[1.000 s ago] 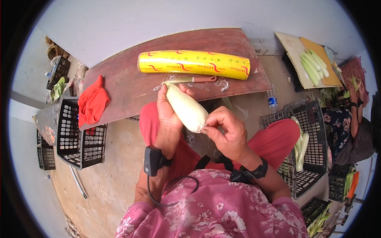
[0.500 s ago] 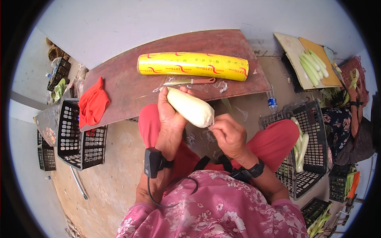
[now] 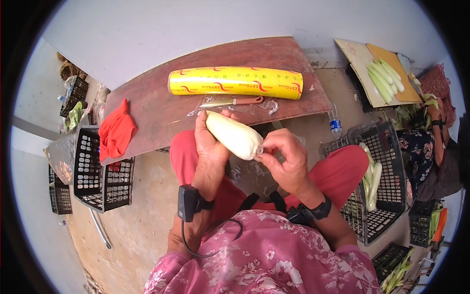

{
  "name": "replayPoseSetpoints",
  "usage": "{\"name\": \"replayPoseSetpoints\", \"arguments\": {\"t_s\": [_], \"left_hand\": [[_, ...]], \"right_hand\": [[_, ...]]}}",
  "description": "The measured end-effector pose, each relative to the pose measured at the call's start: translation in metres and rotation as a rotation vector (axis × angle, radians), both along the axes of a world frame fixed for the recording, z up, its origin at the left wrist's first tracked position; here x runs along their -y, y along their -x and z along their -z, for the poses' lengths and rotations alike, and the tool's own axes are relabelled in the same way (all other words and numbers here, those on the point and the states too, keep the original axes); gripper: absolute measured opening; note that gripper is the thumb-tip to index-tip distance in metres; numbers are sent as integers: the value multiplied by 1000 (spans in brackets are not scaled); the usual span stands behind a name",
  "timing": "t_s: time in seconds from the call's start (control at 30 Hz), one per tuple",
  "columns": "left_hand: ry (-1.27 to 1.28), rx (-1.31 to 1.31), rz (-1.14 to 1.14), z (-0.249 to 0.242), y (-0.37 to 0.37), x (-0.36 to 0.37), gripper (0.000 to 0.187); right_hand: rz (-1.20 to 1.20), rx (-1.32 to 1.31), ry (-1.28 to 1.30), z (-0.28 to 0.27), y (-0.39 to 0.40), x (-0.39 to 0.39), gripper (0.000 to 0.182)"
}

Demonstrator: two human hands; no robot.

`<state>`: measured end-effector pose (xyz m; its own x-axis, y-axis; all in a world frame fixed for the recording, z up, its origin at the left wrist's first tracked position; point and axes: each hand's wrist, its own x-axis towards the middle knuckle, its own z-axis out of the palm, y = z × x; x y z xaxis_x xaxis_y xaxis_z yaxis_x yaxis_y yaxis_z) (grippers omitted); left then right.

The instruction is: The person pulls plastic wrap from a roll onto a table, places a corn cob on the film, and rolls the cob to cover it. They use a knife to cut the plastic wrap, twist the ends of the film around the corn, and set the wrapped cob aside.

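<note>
A thick, pale cream, oblong vegetable (image 3: 234, 135) lies slanted in my left hand (image 3: 211, 142), whose fingers curl around its back and upper end. It has a glossy look, like clear film wrapped over it. At its lower right end my right hand (image 3: 285, 159) pinches a gathered bit of film between thumb and finger. The exact kind of vegetable cannot be made out. Just beyond my hands, on the reddish table (image 3: 147, 103), lies a knife (image 3: 232, 102) with a brown handle, next to scraps of clear film (image 3: 269, 106).
A yellow roll of cling film (image 3: 235, 82) lies across the table. A red cloth (image 3: 117, 131) hangs over its left edge above a black crate (image 3: 103, 169). To the right are a bottle (image 3: 335, 125), a crate (image 3: 387, 166) with pale vegetables, and a co-worker's arm (image 3: 437, 134) near leaves.
My right hand has shifted slightly, its fingers lifting and opening a little around the vegetable's lower end. My left hand keeps its hold. The view has tilted slightly.
</note>
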<state>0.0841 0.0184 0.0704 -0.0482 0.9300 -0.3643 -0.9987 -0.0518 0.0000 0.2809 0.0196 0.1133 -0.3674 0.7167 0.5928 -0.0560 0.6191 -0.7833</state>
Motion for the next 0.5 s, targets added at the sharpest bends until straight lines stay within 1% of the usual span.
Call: {"name": "replayPoseSetpoints", "arguments": {"t_s": [0.07, 0.17, 0.27, 0.3, 0.37, 0.4, 0.47, 0.5], "left_hand": [[5, 23, 0, -7, -3, 1, 42], [-45, 16, 14, -1, -2, 1, 40], [-207, 121, 82, -5, -4, 3, 40], [-234, 133, 88, -12, -8, 3, 39], [-290, 159, 94, -31, -15, 2, 37], [-263, 122, 65, -31, -13, 1, 36], [-211, 48, 7, -30, -9, 1, 33], [-203, -48, -38, -30, -8, 1, 34]], "right_hand": [[0, 81, -146, -3, -2, -4, 23], [19, 54, -49, 1, -4, 6, 17], [-87, 167, -28, 7, -6, 14, 17], [-176, 194, 4, 13, -7, 14, 15], [-181, 302, -9, 17, -10, 13, 11], [-188, 356, -17, 19, -12, 13, 10], [-14, 291, 172, 22, -17, 11, 9], [71, 257, 264, 22, -20, 9, 10]]}}
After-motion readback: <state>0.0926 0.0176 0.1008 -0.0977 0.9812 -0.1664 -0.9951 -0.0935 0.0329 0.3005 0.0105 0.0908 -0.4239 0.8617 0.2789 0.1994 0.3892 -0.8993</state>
